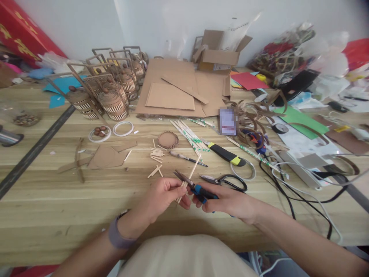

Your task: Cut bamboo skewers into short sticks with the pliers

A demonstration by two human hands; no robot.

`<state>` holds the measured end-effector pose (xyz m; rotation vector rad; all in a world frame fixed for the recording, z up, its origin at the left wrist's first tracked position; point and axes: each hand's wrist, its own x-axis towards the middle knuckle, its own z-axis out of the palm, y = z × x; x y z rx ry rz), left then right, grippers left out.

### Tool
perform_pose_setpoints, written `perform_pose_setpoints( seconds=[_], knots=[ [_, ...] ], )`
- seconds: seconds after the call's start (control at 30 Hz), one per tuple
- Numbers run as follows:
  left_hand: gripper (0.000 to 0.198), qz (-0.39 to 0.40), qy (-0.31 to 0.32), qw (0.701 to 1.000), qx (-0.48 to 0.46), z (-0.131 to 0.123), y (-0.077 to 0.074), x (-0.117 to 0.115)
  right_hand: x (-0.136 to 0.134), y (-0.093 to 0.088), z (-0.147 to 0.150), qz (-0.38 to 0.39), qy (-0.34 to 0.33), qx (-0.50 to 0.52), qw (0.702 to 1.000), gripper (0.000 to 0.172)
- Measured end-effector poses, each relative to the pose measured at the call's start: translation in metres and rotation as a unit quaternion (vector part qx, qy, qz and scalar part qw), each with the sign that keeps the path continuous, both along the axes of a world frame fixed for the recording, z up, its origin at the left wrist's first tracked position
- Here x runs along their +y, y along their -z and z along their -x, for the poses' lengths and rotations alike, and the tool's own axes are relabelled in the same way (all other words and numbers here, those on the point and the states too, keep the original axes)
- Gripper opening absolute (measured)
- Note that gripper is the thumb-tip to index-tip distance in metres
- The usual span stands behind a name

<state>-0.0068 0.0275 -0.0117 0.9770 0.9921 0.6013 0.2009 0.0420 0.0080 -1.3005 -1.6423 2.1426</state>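
Observation:
My left hand (pixel 170 194) pinches thin wooden sticks (pixel 182 191), and one longer stick (pixel 196 166) slants up and right from there. My right hand (pixel 225 200) is wrapped around a pair of cutters (pixel 203 192) with blue and black handles. Their dark jaws lie against the sticks by my left fingertips; whether they touch the wood is hard to tell. Just beyond my hands lie short cut sticks (pixel 156 154), two crossed sticks (pixel 155 171), a pen (pixel 187 157) and black-handled scissors (pixel 230 181). A round cardboard base (pixel 168 140) edged with small sticks sits behind them.
Several lidded stick baskets (pixel 113 102) with tall handles stand at back left. Cardboard sheets (pixel 173 96) and an open box (pixel 217 55) are behind. A utility knife (pixel 227 154), wrapped sticks (pixel 190 134), tape rolls (pixel 123 129) and cables (pixel 284 192) lie around.

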Motion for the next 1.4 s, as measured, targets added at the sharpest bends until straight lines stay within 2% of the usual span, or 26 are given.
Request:
perform_pose_setpoints(
  seconds=[0.17, 0.57, 0.73, 1.0, 1.23, 1.3, 1.4],
  knots=[
    [0.028, -0.002, -0.002, 1.0, -0.005, 0.0, 0.002, -0.001, 0.0, 0.003, -0.001, -0.028, -0.019, -0.001, 0.999, 0.036],
    [0.029, 0.0, 0.0, 1.0, 0.001, 0.001, 0.0, -0.003, -0.001, 0.0, -0.003, -0.02, -0.027, -0.003, 0.999, 0.042],
    [0.029, -0.004, -0.006, 1.0, 0.009, 0.0, 0.003, -0.003, -0.002, 0.003, -0.002, -0.037, -0.032, 0.011, 0.999, 0.036],
    [0.031, -0.027, 0.002, 0.999, 0.046, 0.001, 0.001, -0.005, -0.007, 0.012, 0.003, -0.086, -0.006, -0.026, 0.996, 0.026],
    [0.031, -0.033, 0.009, 0.998, 0.052, 0.001, 0.006, -0.005, -0.007, 0.015, 0.004, -0.153, -0.033, -0.052, 0.986, 0.022],
    [0.029, -0.028, 0.008, 0.999, 0.045, 0.0, 0.005, -0.005, -0.007, 0.013, 0.003, -0.139, -0.043, -0.032, 0.989, 0.022],
    [0.03, -0.024, 0.008, 0.999, 0.025, -0.002, 0.002, -0.005, -0.006, 0.01, 0.002, -0.056, -0.025, 0.005, 0.998, 0.025]
  ],
)
